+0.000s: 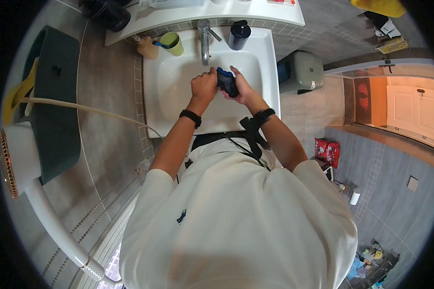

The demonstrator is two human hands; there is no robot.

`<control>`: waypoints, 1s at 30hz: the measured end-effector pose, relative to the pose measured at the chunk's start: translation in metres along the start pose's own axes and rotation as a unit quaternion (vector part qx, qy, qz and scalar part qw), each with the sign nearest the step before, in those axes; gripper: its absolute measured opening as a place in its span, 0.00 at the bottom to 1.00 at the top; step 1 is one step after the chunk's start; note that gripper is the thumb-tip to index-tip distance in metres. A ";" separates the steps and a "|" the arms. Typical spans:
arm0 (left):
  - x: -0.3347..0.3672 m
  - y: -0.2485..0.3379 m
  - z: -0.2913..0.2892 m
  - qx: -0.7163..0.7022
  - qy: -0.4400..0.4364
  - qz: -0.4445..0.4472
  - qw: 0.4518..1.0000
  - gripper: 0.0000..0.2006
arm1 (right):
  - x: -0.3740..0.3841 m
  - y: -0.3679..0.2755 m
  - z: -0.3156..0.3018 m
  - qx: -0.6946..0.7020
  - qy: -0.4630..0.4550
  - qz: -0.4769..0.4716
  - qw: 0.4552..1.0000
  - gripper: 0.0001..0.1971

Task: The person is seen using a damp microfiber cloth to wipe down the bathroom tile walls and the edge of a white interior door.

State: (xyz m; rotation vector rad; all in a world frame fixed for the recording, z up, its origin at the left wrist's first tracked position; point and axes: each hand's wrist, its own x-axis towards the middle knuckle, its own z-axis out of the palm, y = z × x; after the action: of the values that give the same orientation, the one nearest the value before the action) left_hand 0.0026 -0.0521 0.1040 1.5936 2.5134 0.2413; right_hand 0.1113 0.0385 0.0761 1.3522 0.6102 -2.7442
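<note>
Over the white sink basin (178, 103), just in front of the metal tap (205, 45), both hands grip a small black item with a blue edge (227, 83). It looks soft, like cloth, but its exact kind does not show clearly. My left hand (205, 86) is closed in a fist at its left side. From the right, my right hand (243, 87) wraps around it, with the thumb at the top and fingers underneath. Each wrist wears a black band. No running water can be made out.
On the sink's back rim stand a soap bottle (148, 48), a green cup (172, 44) with a blue-handled brush, and a dark dispenser (239, 35). A grey bin (301, 72) is at the right. A shower head (21, 151) and a pale hose (101, 110) are at the left.
</note>
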 end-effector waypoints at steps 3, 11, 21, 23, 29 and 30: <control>0.009 0.002 0.003 -0.011 -0.062 -0.013 0.998 0.15 | 0.015 0.011 0.017 -0.246 0.286 -0.153 0.913 0.31; 0.015 -0.020 0.005 -0.232 -0.181 -0.048 0.955 0.09 | 0.027 0.009 0.010 -0.450 0.313 -0.411 0.728 0.27; 0.009 -0.038 -0.031 -0.560 -0.369 -0.120 0.731 0.11 | -0.007 -0.014 0.042 -0.505 0.130 -0.533 0.666 0.21; 0.009 -0.041 -0.033 -0.622 -0.399 -0.102 0.666 0.12 | -0.013 -0.019 0.048 -0.515 0.120 -0.577 0.622 0.21; 0.013 -0.045 -0.041 -0.664 -0.435 -0.104 0.600 0.15 | -0.014 -0.026 0.052 -0.470 0.093 -0.577 0.661 0.22; 0.014 -0.043 -0.045 -0.664 -0.436 -0.102 0.599 0.15 | -0.017 -0.029 0.054 -0.456 0.093 -0.552 0.692 0.23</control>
State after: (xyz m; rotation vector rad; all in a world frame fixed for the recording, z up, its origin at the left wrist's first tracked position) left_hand -0.0508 -0.0596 0.1375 0.4698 1.0165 0.7906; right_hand 0.0753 0.0438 0.1286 1.0554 3.0482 -1.9063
